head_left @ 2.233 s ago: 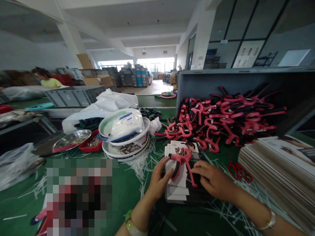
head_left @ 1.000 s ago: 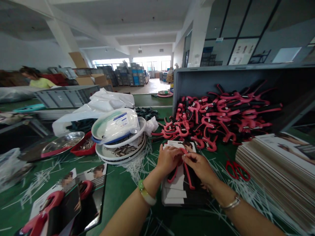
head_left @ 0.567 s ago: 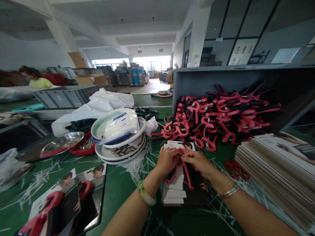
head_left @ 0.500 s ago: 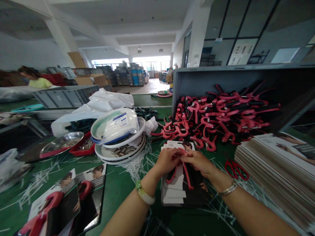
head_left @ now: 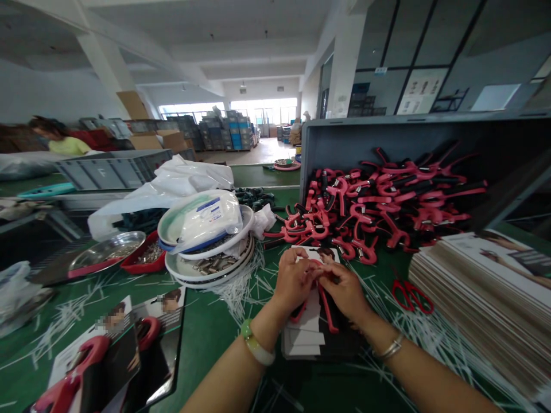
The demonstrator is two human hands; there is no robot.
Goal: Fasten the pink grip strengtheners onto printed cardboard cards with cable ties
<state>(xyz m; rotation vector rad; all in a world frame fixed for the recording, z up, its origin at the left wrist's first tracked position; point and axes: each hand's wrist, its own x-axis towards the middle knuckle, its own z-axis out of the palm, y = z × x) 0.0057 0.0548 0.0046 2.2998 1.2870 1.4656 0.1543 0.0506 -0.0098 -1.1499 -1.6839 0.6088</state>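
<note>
A red hand grip (head_left: 328,312) with two spread handles lies on a printed backing card (head_left: 340,347) in front of me. Over its curved head my left hand (head_left: 296,278) is closed, fingertips pinched against the grip. My right hand (head_left: 344,291) meets it from the other side, thumb and fingers pressed together. Whatever sits between the right fingertips is too small and covered to make out. White paper flaps (head_left: 303,338) show under the handles, along the card's left part.
A grey crate (head_left: 306,155) spills red-and-black hand grips (head_left: 365,201) behind the card. Right are red scissors (head_left: 411,295) and a card stack (head_left: 469,304). Left are stacked basins (head_left: 206,252), a red tray (head_left: 148,255) and carded grips (head_left: 94,355). White plastic strips (head_left: 69,315) litter the table.
Both hands have shifted slightly and turned at the grip's head; the left fingers are raised more and the right fingers curl more. The grip and card stay in place.
</note>
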